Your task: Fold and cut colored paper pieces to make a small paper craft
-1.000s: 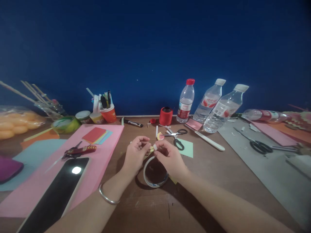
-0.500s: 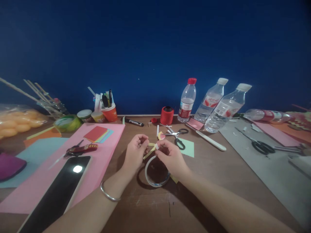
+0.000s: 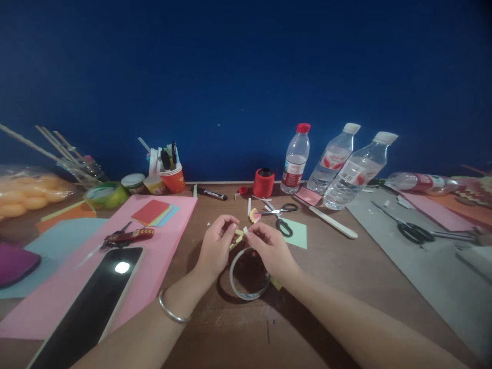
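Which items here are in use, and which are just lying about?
In use:
- yellow strip, at the left hand
- small white piece, at the right hand
- likely the ring-shaped roll beside the hands

Seemingly just lying about:
- phone
- marker
- red-capped bottle
- orange cup
- scissors on the grey sheet

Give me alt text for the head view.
A person's left hand holds a yellow strip and the right hand a small white piece, beside a ring-shaped roll on a brown table. Beyond are scissors and bottles; a phone lies on pink paper to the left.
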`<state>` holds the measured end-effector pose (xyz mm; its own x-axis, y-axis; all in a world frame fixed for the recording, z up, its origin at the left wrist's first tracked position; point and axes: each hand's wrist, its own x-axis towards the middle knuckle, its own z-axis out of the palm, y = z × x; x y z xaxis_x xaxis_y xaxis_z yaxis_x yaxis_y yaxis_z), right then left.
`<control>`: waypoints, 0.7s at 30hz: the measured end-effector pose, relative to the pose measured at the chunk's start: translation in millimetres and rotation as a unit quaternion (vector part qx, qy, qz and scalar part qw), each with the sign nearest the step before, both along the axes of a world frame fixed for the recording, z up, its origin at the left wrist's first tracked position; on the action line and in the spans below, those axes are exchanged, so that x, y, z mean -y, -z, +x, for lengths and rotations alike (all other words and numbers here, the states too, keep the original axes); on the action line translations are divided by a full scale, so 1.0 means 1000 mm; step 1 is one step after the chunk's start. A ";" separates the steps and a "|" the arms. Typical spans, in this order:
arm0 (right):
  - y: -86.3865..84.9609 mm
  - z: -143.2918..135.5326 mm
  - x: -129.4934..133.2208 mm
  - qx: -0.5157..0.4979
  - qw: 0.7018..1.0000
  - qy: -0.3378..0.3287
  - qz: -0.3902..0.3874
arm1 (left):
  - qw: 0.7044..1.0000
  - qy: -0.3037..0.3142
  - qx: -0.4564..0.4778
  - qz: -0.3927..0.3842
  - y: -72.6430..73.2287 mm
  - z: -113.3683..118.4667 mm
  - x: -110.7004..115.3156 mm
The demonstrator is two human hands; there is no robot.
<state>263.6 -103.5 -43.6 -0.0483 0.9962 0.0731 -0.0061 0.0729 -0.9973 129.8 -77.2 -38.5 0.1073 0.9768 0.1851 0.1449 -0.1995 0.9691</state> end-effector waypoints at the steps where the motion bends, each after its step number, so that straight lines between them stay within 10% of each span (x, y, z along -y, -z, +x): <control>1: 0.000 0.000 0.000 0.001 1.000 0.000 0.002 | 1.000 0.004 -0.007 0.004 -0.001 0.001 0.001; 12: -0.004 0.000 -0.001 0.003 1.000 0.003 -0.012 | 0.985 -0.017 -0.110 0.134 -0.008 0.001 0.003; 21: -0.002 0.000 -0.001 0.029 0.999 0.013 -0.032 | 0.985 -0.018 -0.143 0.094 -0.007 0.003 0.005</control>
